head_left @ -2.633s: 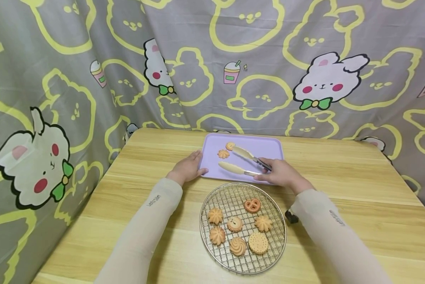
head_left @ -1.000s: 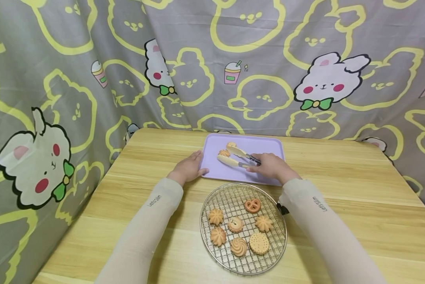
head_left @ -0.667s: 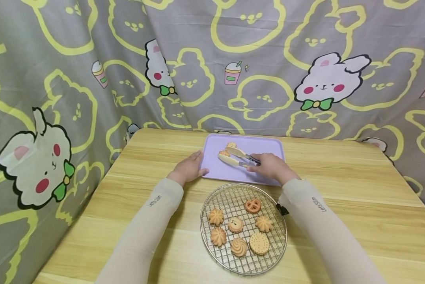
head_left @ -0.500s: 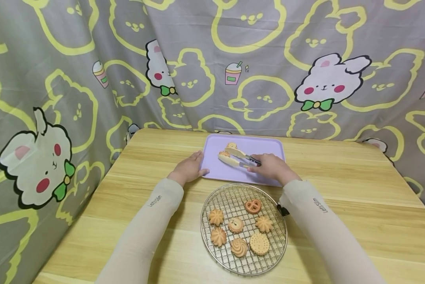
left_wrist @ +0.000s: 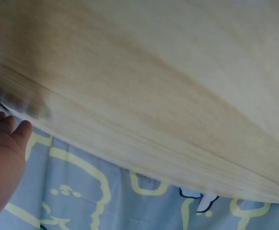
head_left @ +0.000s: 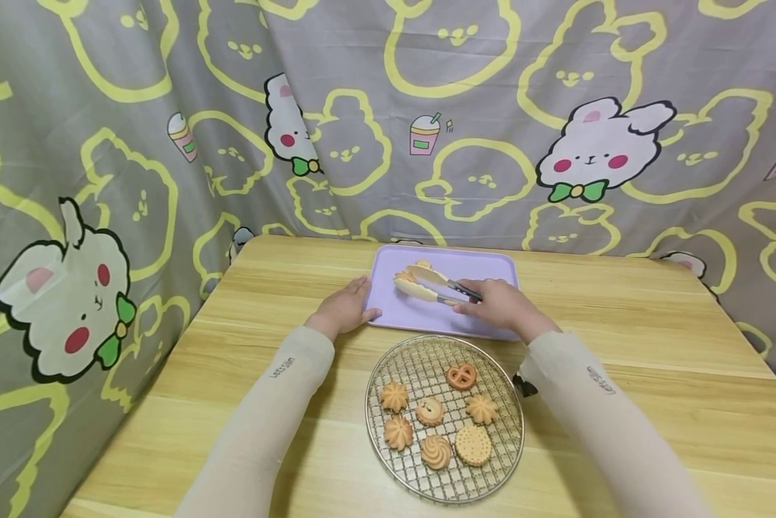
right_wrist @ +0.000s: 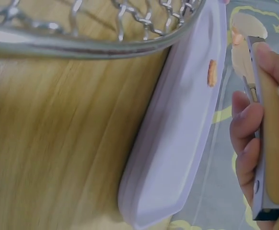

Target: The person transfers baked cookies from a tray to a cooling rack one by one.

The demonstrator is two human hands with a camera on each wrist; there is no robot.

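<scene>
While my right hand point(head_left: 501, 306) grips the tongs point(head_left: 435, 284) pinching a cookie point(head_left: 404, 275) over the purple tray point(head_left: 485, 270), a slack squeeze could drop it; my left hand point(head_left: 344, 308) rests flat, steadying the tray's edge on the bench point(head_left: 621, 331).

Wire rack point(head_left: 444, 421) blocks near side; tray's point(head_left: 485, 267) right half seemingly open.

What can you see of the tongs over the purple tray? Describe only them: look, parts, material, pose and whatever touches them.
The tongs have two cream, spoon-shaped tips on thin grey metal arms; the right wrist view shows a tan grip strip on one arm. The right hand grips the handle end. They lie nearly level over the purple tray, tips pointing to its far left corner and closed around a small orange cookie, with a second cookie just behind the tips.
</scene>
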